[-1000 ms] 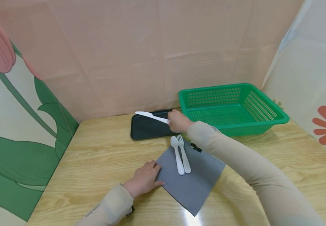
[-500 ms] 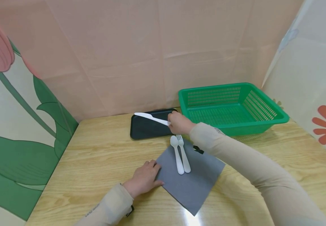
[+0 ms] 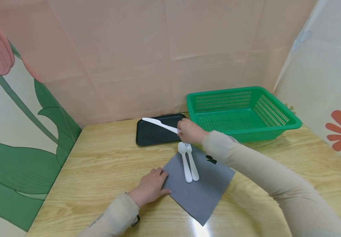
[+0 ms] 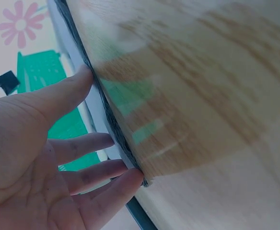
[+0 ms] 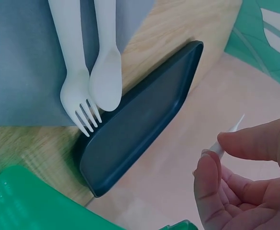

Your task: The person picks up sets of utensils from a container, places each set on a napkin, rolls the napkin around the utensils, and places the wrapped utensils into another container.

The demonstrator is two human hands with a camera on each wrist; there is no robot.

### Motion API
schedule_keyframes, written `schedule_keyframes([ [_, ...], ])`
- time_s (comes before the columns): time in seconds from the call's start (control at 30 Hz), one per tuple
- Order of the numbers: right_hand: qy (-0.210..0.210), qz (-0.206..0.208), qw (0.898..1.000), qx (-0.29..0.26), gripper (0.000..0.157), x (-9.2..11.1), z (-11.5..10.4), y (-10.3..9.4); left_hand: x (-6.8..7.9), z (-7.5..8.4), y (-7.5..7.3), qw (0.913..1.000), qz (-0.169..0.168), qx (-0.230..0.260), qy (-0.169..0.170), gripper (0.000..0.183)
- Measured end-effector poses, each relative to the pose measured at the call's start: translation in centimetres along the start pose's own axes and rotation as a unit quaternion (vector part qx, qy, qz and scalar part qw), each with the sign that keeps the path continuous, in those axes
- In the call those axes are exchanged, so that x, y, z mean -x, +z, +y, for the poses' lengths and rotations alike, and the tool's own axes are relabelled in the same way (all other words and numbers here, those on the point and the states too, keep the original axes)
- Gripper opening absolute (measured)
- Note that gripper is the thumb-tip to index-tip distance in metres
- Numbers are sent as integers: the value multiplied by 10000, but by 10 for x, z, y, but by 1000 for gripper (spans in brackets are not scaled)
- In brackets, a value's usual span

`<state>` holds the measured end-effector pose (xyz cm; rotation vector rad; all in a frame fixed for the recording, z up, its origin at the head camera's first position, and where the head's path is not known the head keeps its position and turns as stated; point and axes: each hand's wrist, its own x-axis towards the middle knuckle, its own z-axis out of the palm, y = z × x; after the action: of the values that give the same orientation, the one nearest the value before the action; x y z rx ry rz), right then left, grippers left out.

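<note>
Between thumb and fingers my right hand point(image 3: 191, 131) pinches the handle end of a white knife point(image 3: 160, 124). Its blade points left, above the black tray point(image 3: 149, 135). A grey napkin point(image 3: 207, 194) lies turned like a diamond on the table. On it rest a white spoon point(image 3: 185, 163) and a white fork point(image 3: 192, 163), side by side, their heads at the far corner. My left hand point(image 3: 150, 187) rests at the napkin's left edge. In the left wrist view, the thumb and fingertips of the left hand point(image 4: 58, 153) touch that edge with fingers fairly straight.
A green plastic basket point(image 3: 265, 131) stands at the back right, beside the black tray. Behind both rises a pink sheet point(image 3: 129, 59). The wooden table point(image 3: 105, 158) reaches left and right of the napkin.
My right hand has shifted slightly right and nearer to me, with the knife in it. The left hand, napkin, spoon and fork stay in place.
</note>
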<state>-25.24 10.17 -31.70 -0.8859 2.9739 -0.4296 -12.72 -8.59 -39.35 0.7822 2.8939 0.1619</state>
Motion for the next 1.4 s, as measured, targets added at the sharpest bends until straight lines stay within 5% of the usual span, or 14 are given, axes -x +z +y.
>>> schedule_keyframes([
  [1.4,51,-39,9997,-226,10,25,2,4,1,0,0,10000,-57,6,-29,56],
])
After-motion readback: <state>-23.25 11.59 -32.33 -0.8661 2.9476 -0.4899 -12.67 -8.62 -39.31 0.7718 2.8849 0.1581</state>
